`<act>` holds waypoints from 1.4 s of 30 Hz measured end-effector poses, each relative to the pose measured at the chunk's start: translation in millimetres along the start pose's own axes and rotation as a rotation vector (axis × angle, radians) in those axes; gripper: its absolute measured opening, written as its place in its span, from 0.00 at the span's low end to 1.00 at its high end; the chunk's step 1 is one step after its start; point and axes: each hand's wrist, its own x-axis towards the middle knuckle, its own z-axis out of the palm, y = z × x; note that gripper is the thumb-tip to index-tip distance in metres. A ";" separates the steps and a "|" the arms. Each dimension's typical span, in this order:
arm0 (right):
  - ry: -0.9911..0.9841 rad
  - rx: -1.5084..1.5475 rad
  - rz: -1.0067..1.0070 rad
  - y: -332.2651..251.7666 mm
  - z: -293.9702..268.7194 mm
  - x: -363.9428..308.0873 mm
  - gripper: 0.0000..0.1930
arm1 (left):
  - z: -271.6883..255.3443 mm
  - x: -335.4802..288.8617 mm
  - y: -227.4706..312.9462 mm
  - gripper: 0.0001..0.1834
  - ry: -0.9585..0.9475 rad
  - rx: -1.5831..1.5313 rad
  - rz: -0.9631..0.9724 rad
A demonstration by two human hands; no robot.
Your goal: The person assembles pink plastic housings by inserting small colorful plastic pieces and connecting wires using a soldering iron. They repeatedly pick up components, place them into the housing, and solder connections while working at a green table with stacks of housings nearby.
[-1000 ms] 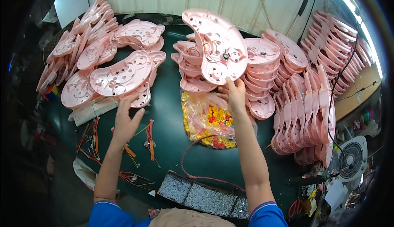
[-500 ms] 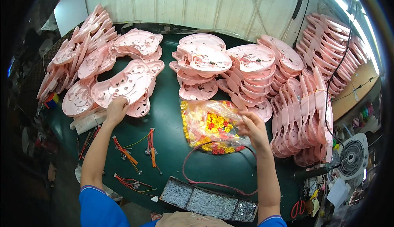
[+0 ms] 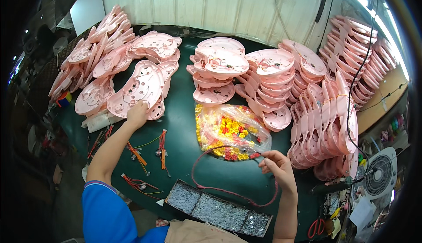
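My left hand (image 3: 137, 113) reaches out to the left and grips the near edge of a long pink plastic shell (image 3: 140, 84) lying on top of a pile. My right hand (image 3: 278, 167) hovers over the green table (image 3: 180, 124), just off the near right corner of a clear bag of small yellow and red parts (image 3: 228, 131). Its thumb and fingers are pinched on something too small to make out. A red cable (image 3: 228, 193) loops on the table from the bag round under this hand.
Stacks of pink shells (image 3: 220, 62) ring the table: at the left (image 3: 94, 60), the middle back and along the right (image 3: 327, 120). A tray of screws (image 3: 220, 208) sits at the near edge. Loose wired parts (image 3: 138, 155) lie front left. A small fan (image 3: 380, 175) stands at the right.
My right hand set a pink shell on the middle stack, dipped to the bag, then drew back toward me with pinched fingers. My left hand moved up to the long shell's edge.
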 end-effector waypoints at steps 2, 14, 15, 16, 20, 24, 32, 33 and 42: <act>-0.001 0.015 -0.015 0.4 0.5 -7.5 0.13 | -13.7 -3.6 -12.8 0.09 0.023 -0.024 0.074; -0.065 -0.523 -0.447 -14.5 79.0 -10.1 0.58 | -185.7 -48.9 269.2 0.12 0.355 -1.974 -0.177; -0.055 -0.542 -0.552 -18.4 89.9 -9.5 0.54 | -176.1 -62.5 285.8 0.14 0.280 -1.990 -0.043; -0.053 -0.412 -0.554 -15.6 91.3 -12.6 0.51 | -167.1 -73.8 305.4 0.15 0.191 -2.012 0.098; 0.222 0.181 -0.288 0.8 59.8 -26.5 0.38 | -165.1 -87.5 317.3 0.19 0.002 -1.715 0.467; 0.341 0.331 -0.123 44.6 -26.4 -48.4 0.34 | -137.0 -76.8 278.8 0.14 0.165 -1.205 0.421; 0.394 -0.361 0.123 66.8 -40.0 -71.0 0.19 | -46.9 -96.7 230.4 0.25 -0.245 -0.764 0.230; 0.394 -0.322 0.115 61.3 -37.8 -71.0 0.20 | -43.9 -97.7 229.3 0.24 -0.322 -0.811 0.195; 0.319 -0.803 -0.206 21.0 -34.9 8.5 0.13 | -32.1 -113.3 231.4 0.29 -0.302 -0.777 0.217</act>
